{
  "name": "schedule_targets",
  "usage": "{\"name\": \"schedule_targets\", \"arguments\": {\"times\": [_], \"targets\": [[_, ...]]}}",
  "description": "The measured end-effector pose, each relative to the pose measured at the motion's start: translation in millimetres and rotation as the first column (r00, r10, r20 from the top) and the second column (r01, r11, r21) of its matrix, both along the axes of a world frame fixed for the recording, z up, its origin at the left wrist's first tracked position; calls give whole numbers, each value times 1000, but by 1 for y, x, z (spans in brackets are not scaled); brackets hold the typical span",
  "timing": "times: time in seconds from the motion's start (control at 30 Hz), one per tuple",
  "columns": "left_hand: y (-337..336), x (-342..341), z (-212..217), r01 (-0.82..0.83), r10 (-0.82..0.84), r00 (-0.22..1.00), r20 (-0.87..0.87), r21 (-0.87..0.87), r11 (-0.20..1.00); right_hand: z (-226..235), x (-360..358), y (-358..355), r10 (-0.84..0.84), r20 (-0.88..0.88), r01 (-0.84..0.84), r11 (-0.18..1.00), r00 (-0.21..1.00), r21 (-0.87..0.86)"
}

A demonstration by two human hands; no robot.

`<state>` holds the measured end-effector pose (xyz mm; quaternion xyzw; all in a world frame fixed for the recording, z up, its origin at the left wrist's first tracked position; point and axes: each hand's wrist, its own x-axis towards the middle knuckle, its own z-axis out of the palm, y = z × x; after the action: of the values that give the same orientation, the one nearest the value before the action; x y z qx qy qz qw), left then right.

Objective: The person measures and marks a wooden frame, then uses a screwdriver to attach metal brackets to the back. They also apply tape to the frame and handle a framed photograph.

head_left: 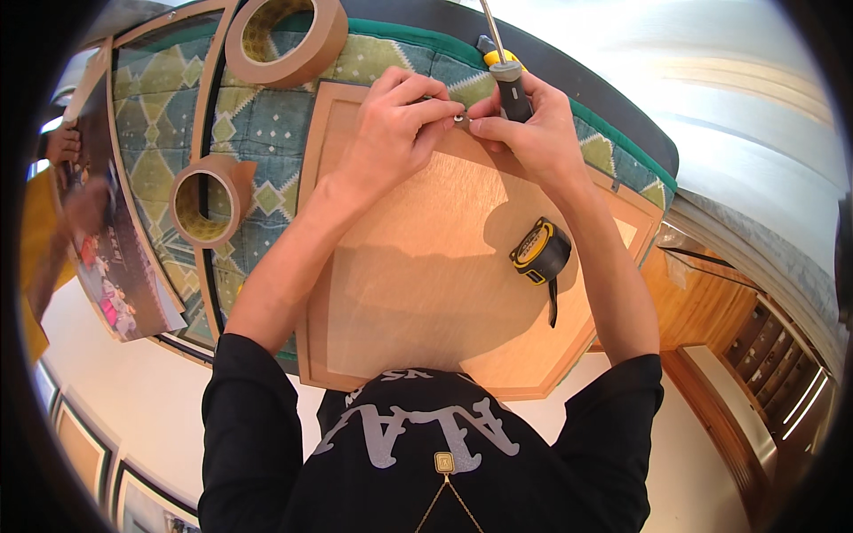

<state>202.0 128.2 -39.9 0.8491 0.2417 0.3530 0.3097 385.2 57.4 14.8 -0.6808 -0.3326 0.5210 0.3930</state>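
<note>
Both of my hands meet over the far edge of a light wooden backing panel with a raised frame (418, 231). My left hand (391, 133) pinches a small shiny metal fitting (459, 117) between thumb and fingertips. In my right hand (538, 133), a screwdriver (511, 89) with a black and grey handle is tucked, its metal shaft pointing up and away. The right thumb and forefinger close beside the fitting; whether they touch it is hard to tell. A black and yellow tape measure (542, 251) lies on the panel near my right forearm.
A green patterned quilted cover (267, 115) lies under the panel. Two rolls of brown tape (311, 53), (235, 191) rest at the left, by a dark-edged wooden frame (209, 115). Far left, another person's hand (62, 142) is by a photo print (120, 258). Framed pictures (84, 435) stand at lower left.
</note>
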Motion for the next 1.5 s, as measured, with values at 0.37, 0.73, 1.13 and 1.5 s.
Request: {"name": "schedule_targets", "arguments": {"times": [0.37, 0.73, 1.13, 1.5], "targets": [[-1, -1, 2, -73, 74, 992, -102, 8, 997, 7, -6, 9, 87, 188, -68, 992, 978, -106], [0, -1, 1, -84, 84, 993, -85, 3, 996, 5, -6, 11, 120, 210, -91, 986, 970, -140], [-2, 1, 0, -109, 107, 994, -28, -55, 993, 4, -4, 16, 125, 174, -99, 984, 977, -151], [0, 1, 1, -90, 89, 993, -75, -11, 996, 10, -1, 22, 117, 98, -99, 980, 988, -173]]}}
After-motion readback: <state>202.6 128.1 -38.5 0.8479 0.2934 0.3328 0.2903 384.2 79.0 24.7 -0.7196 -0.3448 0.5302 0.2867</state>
